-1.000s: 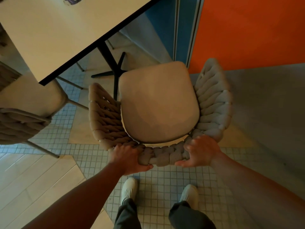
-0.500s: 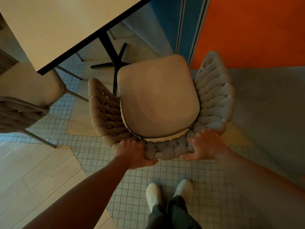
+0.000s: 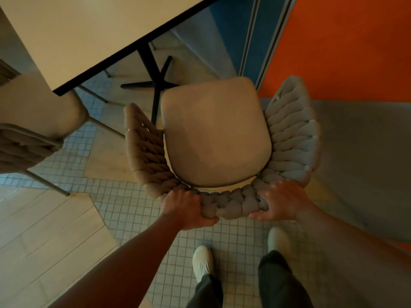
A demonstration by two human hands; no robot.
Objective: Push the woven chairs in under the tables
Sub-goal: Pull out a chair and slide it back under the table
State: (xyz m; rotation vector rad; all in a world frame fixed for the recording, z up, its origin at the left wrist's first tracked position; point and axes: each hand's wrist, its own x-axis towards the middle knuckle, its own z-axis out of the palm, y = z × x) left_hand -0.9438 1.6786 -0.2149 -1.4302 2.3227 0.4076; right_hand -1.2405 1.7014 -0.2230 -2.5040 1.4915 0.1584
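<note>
A beige woven chair [image 3: 215,138] with a padded seat and a thick braided back stands below me, its front edge near the black table post [image 3: 153,70]. My left hand [image 3: 185,207] grips the braided back rim on the left side. My right hand [image 3: 281,202] grips the same rim on the right, thumb underneath. The cream table [image 3: 84,34] with a black edge reaches over from the upper left; the chair's seat lies just outside its corner.
A second woven chair [image 3: 33,121] sits at the left, partly under the table. An orange wall [image 3: 347,45] and a blue panel [image 3: 233,30] close off the upper right. My two white shoes [image 3: 202,261] stand on small grey tiles; wooden flooring lies lower left.
The chair has slid forward, toward the table post, with both hands still on its back rim. My feet have stepped forward, right foot now leading.
</note>
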